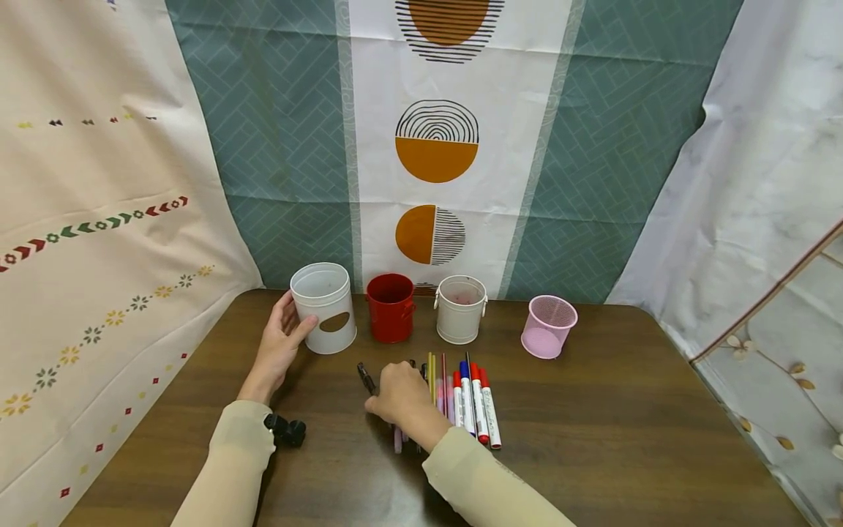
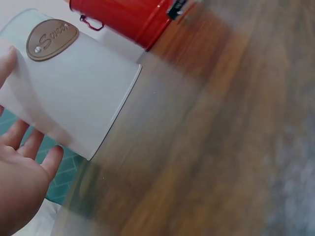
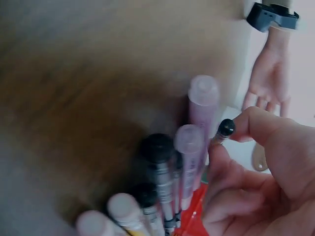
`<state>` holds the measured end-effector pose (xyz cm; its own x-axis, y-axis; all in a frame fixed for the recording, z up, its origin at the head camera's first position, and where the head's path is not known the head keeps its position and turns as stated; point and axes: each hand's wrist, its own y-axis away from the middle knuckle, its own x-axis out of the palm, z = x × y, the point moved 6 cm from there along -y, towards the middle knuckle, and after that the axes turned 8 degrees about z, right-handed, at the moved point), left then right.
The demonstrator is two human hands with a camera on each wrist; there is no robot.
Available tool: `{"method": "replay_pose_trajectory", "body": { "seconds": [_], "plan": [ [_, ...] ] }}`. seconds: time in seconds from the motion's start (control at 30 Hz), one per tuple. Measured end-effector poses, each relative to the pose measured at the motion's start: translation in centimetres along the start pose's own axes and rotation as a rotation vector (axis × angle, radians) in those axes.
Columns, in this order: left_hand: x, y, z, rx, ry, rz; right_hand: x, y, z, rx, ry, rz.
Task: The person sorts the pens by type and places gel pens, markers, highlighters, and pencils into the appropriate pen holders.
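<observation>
My left hand (image 1: 278,344) holds the side of the tall white can (image 1: 329,309), its thumb on the front and fingers behind. A brown oval label (image 2: 52,39) shows on the can in the left wrist view. Over the row of pens, my right hand (image 1: 403,395) pinches a black pen (image 1: 366,378) between thumb and fingers; its dark end (image 3: 226,127) sticks out toward the right wrist camera. Beside that hand lie pale purple pens (image 3: 203,105), black-ended pens (image 3: 157,147) and red and blue markers (image 1: 484,410). The hand hides part of the row.
Right of the white can stand a red bucket (image 1: 388,322), a smaller white bucket (image 1: 459,326) with side handles, and a pink mesh cup (image 1: 545,337). Thin yellow and dark red sticks (image 1: 432,373) lie among the pens. Patterned cloth (image 1: 283,146) hangs behind the wooden table (image 1: 626,424).
</observation>
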<state>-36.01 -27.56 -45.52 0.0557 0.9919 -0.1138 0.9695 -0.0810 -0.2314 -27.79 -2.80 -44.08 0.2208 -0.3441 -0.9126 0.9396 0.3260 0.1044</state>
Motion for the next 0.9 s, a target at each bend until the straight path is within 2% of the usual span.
{"method": "replay_pose_trajectory", "body": {
  "seconds": [0.2, 0.43, 0.6, 0.73, 0.9],
  "plan": [
    [-0.1, -0.1, 0.2, 0.001, -0.009, 0.001, -1.3, 0.0, 0.3, -0.102, -0.168, -0.008],
    [-0.3, -0.1, 0.3, -0.003, -0.012, 0.0, -2.8, -0.5, -0.4, -0.199, -0.411, 0.043],
    [-0.3, -0.2, 0.3, -0.01, -0.019, 0.002, -4.3, -1.0, -0.7, -0.281, -0.541, 0.011],
    [-0.3, -0.3, 0.4, -0.019, -0.02, 0.002, -5.5, -1.5, -0.7, -0.345, -0.574, -0.022],
    [-0.5, -0.4, 0.6, -0.042, -0.021, -0.004, -6.8, -2.2, -0.2, -0.417, -0.537, -0.044]
  ]
}}
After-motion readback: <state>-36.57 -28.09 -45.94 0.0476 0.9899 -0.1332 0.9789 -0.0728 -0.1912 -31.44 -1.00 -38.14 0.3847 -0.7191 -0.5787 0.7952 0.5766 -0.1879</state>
